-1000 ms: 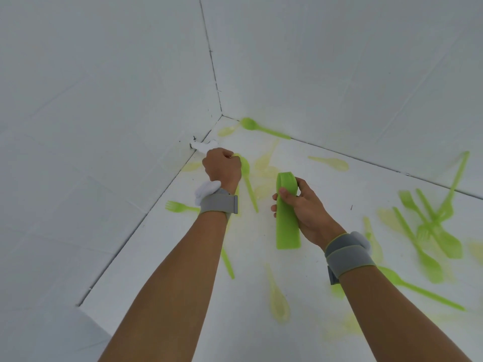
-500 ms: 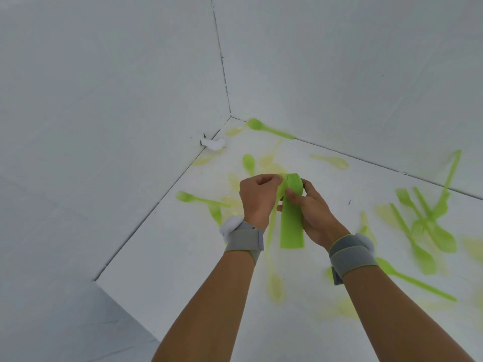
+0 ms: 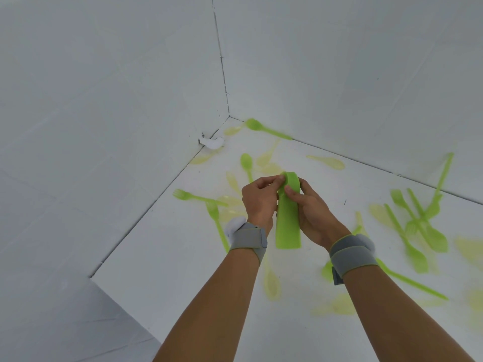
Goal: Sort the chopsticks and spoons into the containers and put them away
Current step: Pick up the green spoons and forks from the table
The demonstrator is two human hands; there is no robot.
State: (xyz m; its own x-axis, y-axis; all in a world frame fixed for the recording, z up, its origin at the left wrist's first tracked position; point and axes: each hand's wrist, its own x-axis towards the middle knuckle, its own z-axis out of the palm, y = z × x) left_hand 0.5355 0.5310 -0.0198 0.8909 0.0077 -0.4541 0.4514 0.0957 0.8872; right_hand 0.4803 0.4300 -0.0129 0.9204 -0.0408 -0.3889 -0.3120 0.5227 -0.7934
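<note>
Standing upright between both hands above the white table, one green container, a narrow flattened sleeve, long axis running near to far in the view, rounded open mouth at the far end and square end toward the wearer. Right hand wraps its side, thumb pressed on the front; left hand pinches at the mouth, whatever it holds hidden. Loose on the table: green forks at right, a green spoon beyond the hands, a green fork at left.
</note>
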